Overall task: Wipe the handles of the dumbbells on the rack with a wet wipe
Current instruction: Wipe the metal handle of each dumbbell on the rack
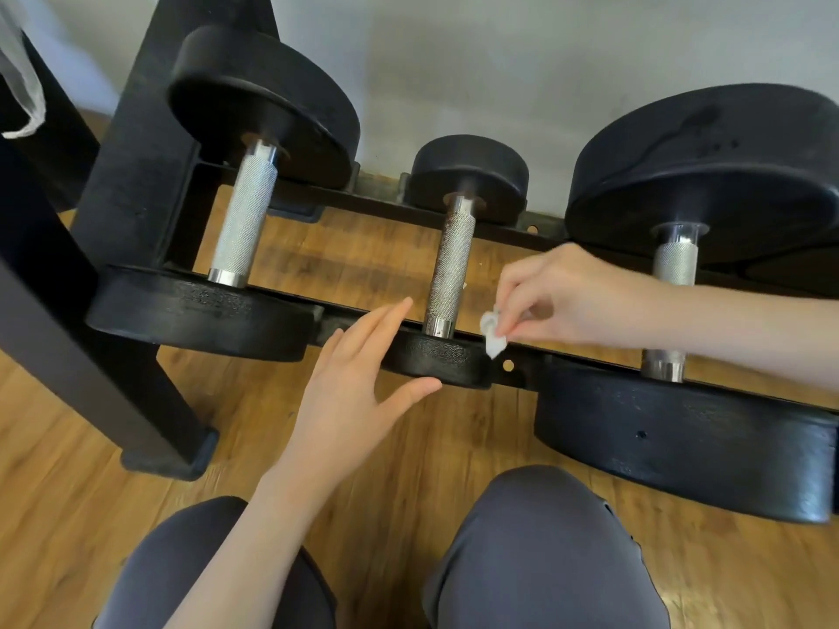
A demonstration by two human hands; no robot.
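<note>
Dumbbells, 3 of them, lie across the 2 rails of a low black rack [363, 204] that stands on a wooden floor [81, 501] against a pale wall [454, 61], each with its handle running from the near rail to the far rail.

At the far left, a piece of white mesh fabric [20, 74] hangs beside a dark upright. Next comes the rack's black end frame [150, 143], its foot on the floor. The left dumbbell [243, 215] has broad black plates and a bright knurled handle. The left hand [349, 379] is spread wide with straight fingers and holds nothing; its thumb lies at the near edge of the middle dumbbell's near plate and its fingertips reach toward that dumbbell's handle, though I cannot tell whether they touch.

The middle dumbbell [451, 265] is the smallest, and its knurled handle looks darker and speckled toward the far end. Just to the right of the handle's near end, the wet wipe [492, 335] is a small crumpled white wad hanging over the near rail, pinched between the thumb and fingertips of the right hand [567, 292]. The wipe is close beside the handle but apart from it.

The right dumbbell [674, 270] has the largest plates, and the right forearm crosses over its handle. Below, 2 knees in grey trousers [540, 547] fill the foreground.
</note>
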